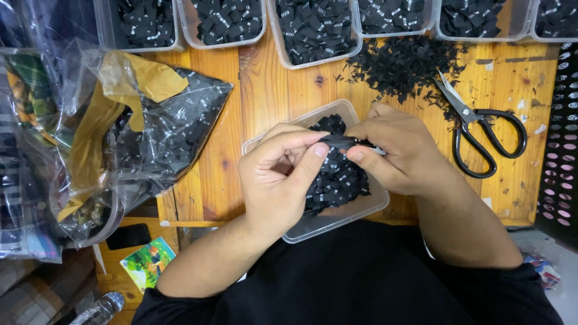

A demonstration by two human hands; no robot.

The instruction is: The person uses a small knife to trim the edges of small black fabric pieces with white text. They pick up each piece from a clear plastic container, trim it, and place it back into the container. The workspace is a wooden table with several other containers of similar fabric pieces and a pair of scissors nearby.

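Observation:
Both hands meet over a clear plastic tub (355,212) full of small black fabric labels (340,180), which sits at the near edge of the wooden table (265,90). My left hand (280,177) pinches one end of a black label strip (340,141) between thumb and forefinger. My right hand (397,150) grips the other end of that strip, fingers curled over it. The strip is held level just above the tub.
Black-handled scissors (484,135) lie to the right, beside a heap of black fabric scraps (403,66). Several clear tubs of black labels (316,30) line the far edge. A clear plastic bag (162,129) of labels and yellow paper lies at the left.

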